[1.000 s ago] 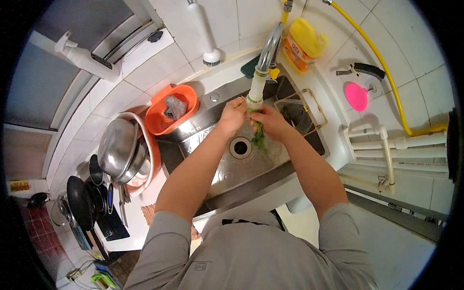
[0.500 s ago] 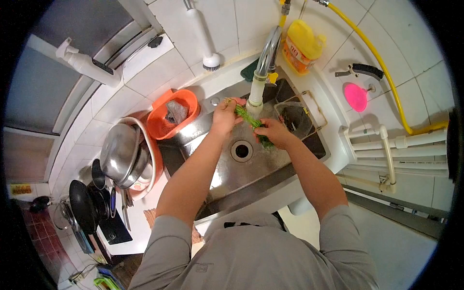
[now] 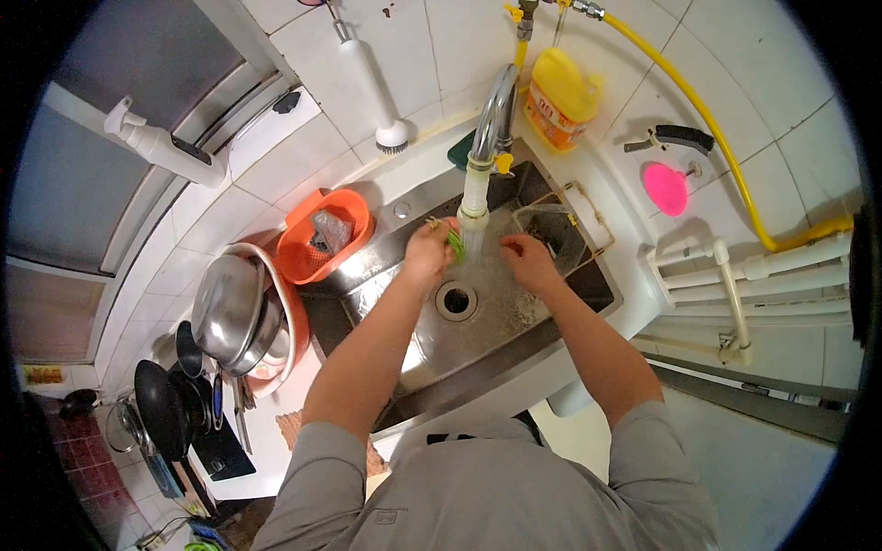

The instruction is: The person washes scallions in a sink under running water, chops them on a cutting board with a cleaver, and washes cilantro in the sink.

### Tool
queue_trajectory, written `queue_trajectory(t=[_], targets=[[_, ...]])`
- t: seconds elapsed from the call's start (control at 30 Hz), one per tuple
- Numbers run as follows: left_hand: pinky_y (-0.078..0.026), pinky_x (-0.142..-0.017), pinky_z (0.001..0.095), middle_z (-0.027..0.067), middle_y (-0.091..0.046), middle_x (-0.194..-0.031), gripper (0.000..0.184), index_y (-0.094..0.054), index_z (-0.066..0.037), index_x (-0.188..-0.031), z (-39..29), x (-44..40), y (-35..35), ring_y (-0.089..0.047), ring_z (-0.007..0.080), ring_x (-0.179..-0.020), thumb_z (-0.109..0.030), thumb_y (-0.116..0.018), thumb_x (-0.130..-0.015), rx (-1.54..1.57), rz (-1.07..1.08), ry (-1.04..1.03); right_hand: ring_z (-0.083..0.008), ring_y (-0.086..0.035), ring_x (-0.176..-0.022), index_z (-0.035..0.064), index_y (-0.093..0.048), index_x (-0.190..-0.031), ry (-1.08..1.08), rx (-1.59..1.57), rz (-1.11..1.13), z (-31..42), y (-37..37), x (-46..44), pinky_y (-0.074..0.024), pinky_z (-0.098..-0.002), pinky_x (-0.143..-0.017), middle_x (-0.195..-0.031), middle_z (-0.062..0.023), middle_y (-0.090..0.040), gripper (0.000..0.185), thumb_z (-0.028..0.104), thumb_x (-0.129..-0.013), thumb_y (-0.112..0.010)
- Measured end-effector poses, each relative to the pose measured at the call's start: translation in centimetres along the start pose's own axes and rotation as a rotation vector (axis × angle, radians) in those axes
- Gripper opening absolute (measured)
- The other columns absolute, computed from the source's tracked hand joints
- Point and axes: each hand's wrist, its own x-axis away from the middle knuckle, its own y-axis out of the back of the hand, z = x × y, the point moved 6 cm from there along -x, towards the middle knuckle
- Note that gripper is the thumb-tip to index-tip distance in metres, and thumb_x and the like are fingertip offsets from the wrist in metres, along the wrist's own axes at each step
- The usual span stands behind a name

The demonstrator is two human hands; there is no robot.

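Over the steel sink [image 3: 459,344], my left hand [image 3: 428,253] is closed around a small bunch of green stems [image 3: 456,244], just left of the running water. My right hand [image 3: 529,264] is on the other side of the stream, its fingers drawn together near the water; whether anything small is between them cannot be made out. Water falls from the faucet's white nozzle [image 3: 475,197] between both hands. Below them lies the round drain [image 3: 456,300].
An orange basket [image 3: 361,228] with a grey bag stands left of the sink, beside metal bowls [image 3: 226,303] in a tub. Black pans [image 3: 158,404] are farther left. A yellow bottle [image 3: 560,101] stands behind the faucet. A wire strainer [image 3: 551,230] sits at the sink's right.
My right hand has let go of the greens and moved apart from my left hand. The bunch, earlier stretched between both hands, is now at my left hand only. The view has shifted slightly.
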Motion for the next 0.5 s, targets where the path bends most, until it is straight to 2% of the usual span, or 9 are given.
queue_trajectory(t=[0.03,0.13,0.17,0.27,0.33,0.37,0.43,0.47,0.5], targets=[[-0.040,-0.050,0.0243,0.0033,-0.057,-0.079,0.016,-0.054,-0.006,-0.102,-1.8,3.1,-3.7,-0.050,0.0115,-0.061,-0.016,-0.042,-0.096,0.035,-0.190,0.038,-0.0230,-0.062,-0.089,-0.0011,-0.059,-0.110,0.042,-0.073,-0.017,1.3,-0.2,0.1,-0.0486,-0.0333,-0.080,-0.098,-0.0130,-0.063,0.032,0.019,-0.086,-0.059],[-0.043,-0.056,0.0240,0.0052,-0.059,-0.086,0.018,-0.054,-0.004,-0.106,2.3,1.1,-2.8,-0.054,0.0132,-0.068,-0.014,-0.045,-0.095,0.022,-0.173,0.090,-0.0265,-0.061,-0.092,-0.0027,-0.058,-0.108,0.127,-0.082,0.031,2.5,-2.3,-0.4,-0.0459,-0.0354,-0.084,-0.099,-0.0165,-0.064,0.035,0.022,-0.083,-0.062],[-0.046,-0.067,0.0242,0.0074,-0.061,-0.094,0.022,-0.053,-0.002,-0.111,3.3,0.0,-2.3,-0.058,0.0158,-0.080,-0.013,-0.046,-0.094,-0.047,-0.153,0.057,-0.0257,-0.061,-0.092,-0.0030,-0.059,-0.106,0.110,-0.151,0.053,2.6,-2.5,-0.5,-0.0458,-0.0351,-0.084,-0.100,-0.0168,-0.064,0.033,0.021,-0.083,-0.062],[-0.045,-0.075,0.0242,0.0093,-0.061,-0.101,0.024,-0.053,0.001,-0.112,1.8,1.9,-4.6,-0.058,0.0175,-0.089,-0.012,-0.046,-0.093,0.040,-0.185,0.017,-0.0232,-0.060,-0.093,-0.0040,-0.060,-0.101,0.071,-0.295,0.126,3.1,-2.8,-0.8,-0.0454,-0.0342,-0.083,-0.102,-0.0175,-0.064,0.028,0.017,-0.082,-0.062],[-0.045,-0.074,0.0239,0.0085,-0.061,-0.100,0.023,-0.054,0.000,-0.112,1.7,1.2,-3.6,-0.058,0.0168,-0.089,-0.013,-0.047,-0.093,-0.180,-0.156,-0.029,-0.0212,-0.060,-0.093,-0.0046,-0.061,-0.098,0.057,-0.300,0.170,3.8,-1.9,-0.6,-0.0452,-0.0334,-0.083,-0.103,-0.0175,-0.064,0.025,0.015,-0.082,-0.062],[-0.045,-0.074,0.0238,0.0081,-0.061,-0.099,0.023,-0.054,-0.001,-0.111,1.8,0.9,-3.3,-0.057,0.0164,-0.089,-0.013,-0.047,-0.093,-0.290,-0.141,-0.051,-0.0180,-0.058,-0.087,-0.0039,-0.062,-0.095,0.064,-0.317,0.154,3.9,-1.7,-0.6,-0.0452,-0.0318,-0.078,-0.094,-0.0135,-0.063,0.022,0.014,-0.083,-0.061],[-0.044,-0.070,0.0235,0.0052,-0.060,-0.093,0.021,-0.055,-0.003,-0.110,0.9,1.1,-4.0,-0.056,0.0141,-0.083,-0.013,-0.047,-0.093,-0.130,-0.091,-0.160,-0.0117,-0.055,-0.074,-0.0024,-0.063,-0.090,0.078,-0.350,0.125,4.1,-1.4,-0.7,-0.0451,-0.0286,-0.069,-0.078,-0.0055,-0.063,0.017,0.013,-0.084,-0.061],[-0.044,-0.068,0.0234,0.0038,-0.060,-0.091,0.021,-0.056,-0.003,-0.109,0.4,1.2,-4.3,-0.056,0.0129,-0.080,-0.013,-0.047,-0.093,-0.050,-0.065,-0.212,-0.0130,-0.056,-0.074,-0.0023,-0.063,-0.090,0.093,-0.325,0.109,4.1,-1.3,-0.8,-0.0454,-0.0291,-0.069,-0.079,-0.0065,-0.063,0.017,0.014,-0.084,-0.061],[-0.043,-0.066,0.0236,0.0023,-0.059,-0.088,0.020,-0.056,-0.004,-0.108,0.7,1.1,-3.8,-0.054,0.0117,-0.077,-0.013,-0.047,-0.093,-0.028,-0.096,-0.151,-0.0142,-0.057,-0.074,-0.0022,-0.063,-0.091,0.107,-0.301,0.093,4.0,-1.3,-1.1,-0.0457,-0.0296,-0.070,-0.080,-0.0075,-0.064,0.018,0.014,-0.084,-0.060]])
